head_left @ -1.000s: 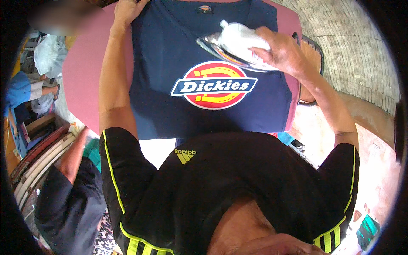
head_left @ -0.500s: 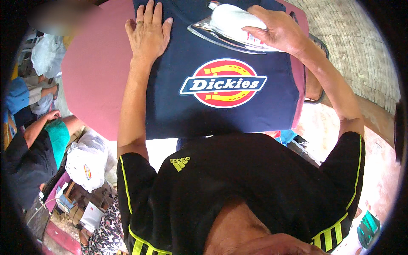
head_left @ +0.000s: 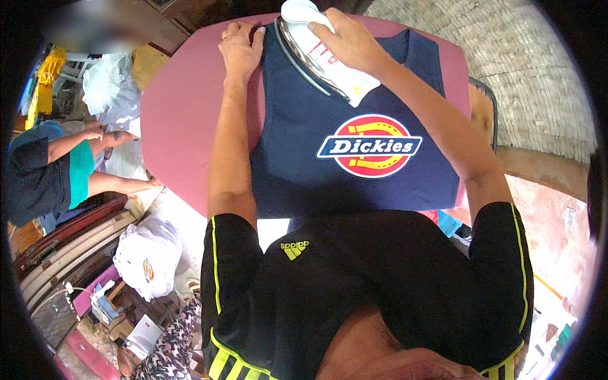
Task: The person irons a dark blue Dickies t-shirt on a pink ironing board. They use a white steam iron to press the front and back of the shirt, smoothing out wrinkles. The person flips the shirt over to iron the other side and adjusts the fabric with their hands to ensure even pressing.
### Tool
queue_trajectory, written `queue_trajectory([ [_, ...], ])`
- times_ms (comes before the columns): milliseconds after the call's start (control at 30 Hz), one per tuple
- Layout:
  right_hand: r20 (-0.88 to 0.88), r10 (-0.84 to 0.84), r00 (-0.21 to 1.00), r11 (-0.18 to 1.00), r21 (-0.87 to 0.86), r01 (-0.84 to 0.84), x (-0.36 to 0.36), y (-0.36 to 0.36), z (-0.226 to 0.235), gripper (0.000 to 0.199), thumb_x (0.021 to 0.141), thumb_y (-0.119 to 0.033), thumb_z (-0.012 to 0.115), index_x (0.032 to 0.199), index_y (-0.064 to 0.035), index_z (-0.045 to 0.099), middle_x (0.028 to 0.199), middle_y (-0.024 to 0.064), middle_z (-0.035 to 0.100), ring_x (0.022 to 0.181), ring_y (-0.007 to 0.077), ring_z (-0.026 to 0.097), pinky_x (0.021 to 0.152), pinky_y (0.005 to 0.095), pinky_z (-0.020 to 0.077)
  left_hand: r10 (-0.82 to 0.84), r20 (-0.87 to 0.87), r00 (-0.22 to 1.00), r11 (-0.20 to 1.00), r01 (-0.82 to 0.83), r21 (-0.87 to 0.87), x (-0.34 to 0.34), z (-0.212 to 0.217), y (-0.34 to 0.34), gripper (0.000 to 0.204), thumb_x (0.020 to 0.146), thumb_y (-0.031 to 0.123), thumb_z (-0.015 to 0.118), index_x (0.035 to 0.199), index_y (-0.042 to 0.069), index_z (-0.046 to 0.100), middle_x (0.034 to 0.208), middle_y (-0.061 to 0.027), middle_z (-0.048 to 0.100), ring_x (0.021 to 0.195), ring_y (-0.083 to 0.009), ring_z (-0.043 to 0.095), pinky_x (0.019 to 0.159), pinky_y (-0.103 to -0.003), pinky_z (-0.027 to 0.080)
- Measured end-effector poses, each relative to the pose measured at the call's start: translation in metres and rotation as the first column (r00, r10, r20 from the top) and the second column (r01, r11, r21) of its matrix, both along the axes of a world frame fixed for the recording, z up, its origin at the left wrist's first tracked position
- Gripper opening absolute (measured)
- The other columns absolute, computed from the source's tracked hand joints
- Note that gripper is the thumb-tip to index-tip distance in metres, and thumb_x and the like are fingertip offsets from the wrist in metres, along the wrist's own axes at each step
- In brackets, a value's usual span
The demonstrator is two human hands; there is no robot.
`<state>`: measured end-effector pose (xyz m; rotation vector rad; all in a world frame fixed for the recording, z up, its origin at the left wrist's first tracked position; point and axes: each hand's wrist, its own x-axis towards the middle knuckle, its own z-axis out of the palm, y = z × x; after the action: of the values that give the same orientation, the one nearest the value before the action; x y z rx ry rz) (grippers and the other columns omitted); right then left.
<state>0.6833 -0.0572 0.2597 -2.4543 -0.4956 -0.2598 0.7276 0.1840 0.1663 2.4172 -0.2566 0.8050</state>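
A navy sleeveless garment with a red, yellow and white emblem lies spread on a maroon padded ironing board. My right hand is closed round the handle of a white clothes iron with a shiny metal base. The iron is over the garment's upper left shoulder, its narrow metal end toward the top of the board. Beside that shoulder, my left hand rests at the board's far left with fingers slightly bent and thumb apart. Nothing shows in it.
At left, a person in dark top and green shorts sits near a clear plastic bag. A stuffed white bag stands lower left, by stacked boards. A woven mat wall rises at right.
The iron has turned and moved left to the garment's upper left shoulder. My left hand has drawn its fingers in from lying flat on the cloth. The view has shifted left.
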Motion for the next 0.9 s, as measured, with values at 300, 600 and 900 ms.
queue_trajectory([
  [300, -0.223, -0.120, 0.967, 0.931, 0.313, 0.188, 0.062, 0.037, 0.013, 0.040, 0.099, -0.037, 0.054, 0.098, 0.0029, 0.051, 0.085, 0.0242, 0.064, 0.061, 0.0355, 0.066, 0.050, 0.0451, 0.0515, 0.007, 0.054, 0.999, 0.999, -0.005, -0.042, 0.009, -0.004, -0.007, 0.018, 0.087, 0.027, 0.069, 0.095, 0.013, 0.075, 0.099, -0.0104, 0.066, 0.098, -0.0341, 0.060, 0.086, -0.047, 0.048],
  [600, -0.490, -0.014, 0.871, 0.919, 0.337, 0.204, -0.013, 0.041, 0.021, 0.038, 0.101, -0.036, 0.049, 0.111, 0.0014, 0.054, 0.064, 0.0044, 0.052, 0.047, 0.0123, 0.050, 0.043, 0.0311, 0.0445, 0.044, -0.017, 0.999, 0.996, -0.045, -0.072, 0.012, -0.003, -0.001, 0.015, 0.085, 0.026, 0.071, 0.091, 0.014, 0.076, 0.097, -0.0095, 0.067, 0.093, -0.0340, 0.062, 0.082, -0.046, 0.050],
  [900, -0.057, -0.037, 0.998, 0.953, 0.299, 0.052, 0.038, 0.046, 0.004, 0.041, 0.099, -0.034, 0.048, 0.115, 0.0019, 0.058, 0.086, 0.0123, 0.069, 0.067, 0.0173, 0.064, 0.059, 0.0341, 0.0514, 0.104, 0.161, 0.982, 0.994, -0.099, -0.038, 0.019, -0.011, -0.008, 0.010, 0.080, 0.022, 0.068, 0.080, 0.013, 0.073, 0.091, -0.0125, 0.071, 0.091, -0.0331, 0.066, 0.081, -0.047, 0.051],
])
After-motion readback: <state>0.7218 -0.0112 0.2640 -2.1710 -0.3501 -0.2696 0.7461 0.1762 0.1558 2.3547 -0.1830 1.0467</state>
